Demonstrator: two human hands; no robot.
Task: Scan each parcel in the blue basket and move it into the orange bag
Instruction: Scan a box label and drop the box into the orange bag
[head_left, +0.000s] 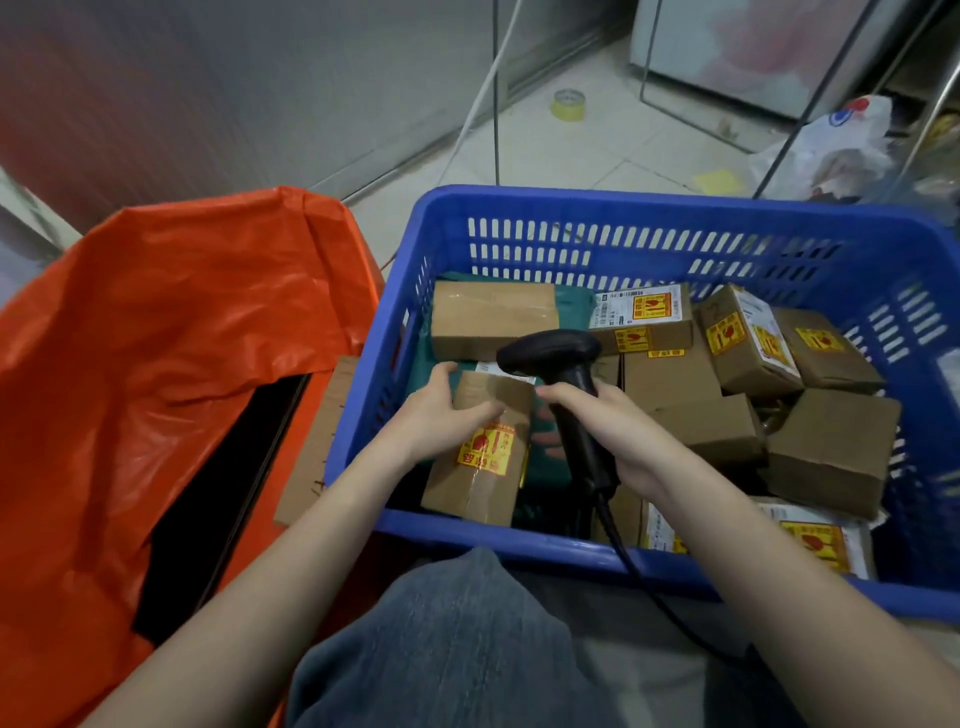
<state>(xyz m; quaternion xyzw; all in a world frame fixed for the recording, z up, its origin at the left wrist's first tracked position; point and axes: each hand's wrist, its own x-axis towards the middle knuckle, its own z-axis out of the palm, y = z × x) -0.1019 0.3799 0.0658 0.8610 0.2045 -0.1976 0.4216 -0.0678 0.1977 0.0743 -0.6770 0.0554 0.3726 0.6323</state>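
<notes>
While our left hand grips a box at the basket's near-left corner, right hand grips scanner w/ fingers curled; bag lies left.

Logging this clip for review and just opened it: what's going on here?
A person is scanning parcels. The left hand holds a cardboard parcel at the near left of the blue basket, while the right hand grips a black corded scanner aimed toward its far end. Many boxes remain in the basket. The orange bag stands open on the left.
</notes>
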